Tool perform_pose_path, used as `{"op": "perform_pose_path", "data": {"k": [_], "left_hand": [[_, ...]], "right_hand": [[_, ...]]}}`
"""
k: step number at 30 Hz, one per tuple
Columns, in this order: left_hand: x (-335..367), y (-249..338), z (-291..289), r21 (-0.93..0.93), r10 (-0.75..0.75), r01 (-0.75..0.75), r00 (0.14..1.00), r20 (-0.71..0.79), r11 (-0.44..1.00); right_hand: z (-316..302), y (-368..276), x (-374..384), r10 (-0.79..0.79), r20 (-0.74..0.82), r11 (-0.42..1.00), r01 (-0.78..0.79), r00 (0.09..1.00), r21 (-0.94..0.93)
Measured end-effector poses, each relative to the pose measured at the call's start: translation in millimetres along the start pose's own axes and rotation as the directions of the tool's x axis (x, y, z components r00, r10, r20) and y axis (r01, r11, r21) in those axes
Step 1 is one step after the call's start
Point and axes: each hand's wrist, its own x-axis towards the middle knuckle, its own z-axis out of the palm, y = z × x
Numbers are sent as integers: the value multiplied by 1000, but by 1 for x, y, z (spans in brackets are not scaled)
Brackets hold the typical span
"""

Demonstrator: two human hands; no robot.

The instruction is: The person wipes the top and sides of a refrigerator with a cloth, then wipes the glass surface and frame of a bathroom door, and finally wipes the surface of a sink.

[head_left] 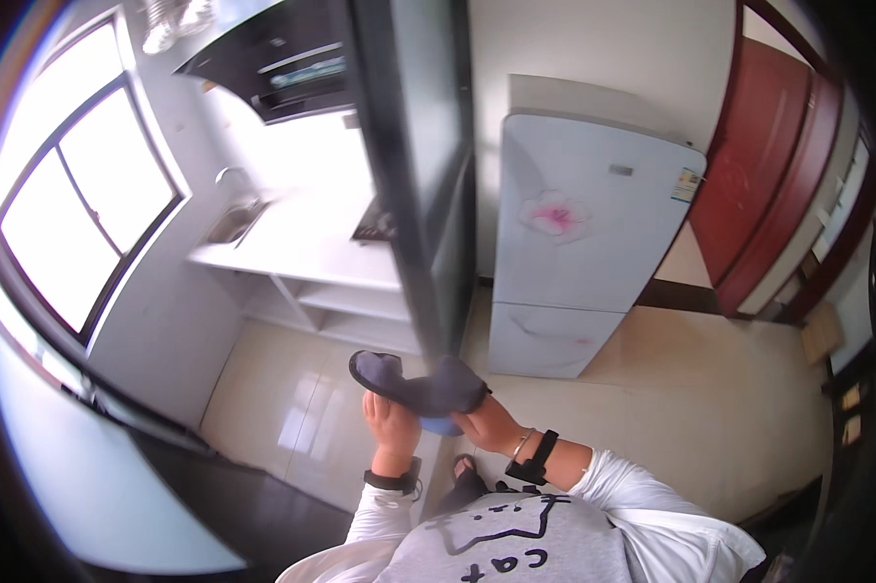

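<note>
Out in front of my body I hold up a dark grey, soft-looking thing with a black rim point(418, 391); its two rounded ends stick up and its middle dips. Its exact kind is not plain from here. My left hand point(391, 420) grips it from below on the left, the fingers partly hidden behind it. On the right side my right hand point(488, 424) closes on its lower edge. A bit of something blue point(442, 426) shows just under it, between my hands.
Ahead stands a white two-door fridge point(564, 233) with a pink flower. Left of it, a dark-framed partition point(399, 146) borders a kitchen with a white counter point(311, 238), sink point(236, 223) and range hood point(297, 68). A red door point(763, 155) is at the right.
</note>
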Motion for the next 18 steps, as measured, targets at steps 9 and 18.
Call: {"op": "perform_pose_path", "data": {"k": [9,18], "left_hand": [[79,59,171,-290,137,-87,978,157,953],[201,102,231,-617,207,-270,963,-173,739]], "right_hand": [[-122,70,3,21,-527,887,-259,849,-382],[-242,92,76,-283,-629,722,-270,724,-637]]}}
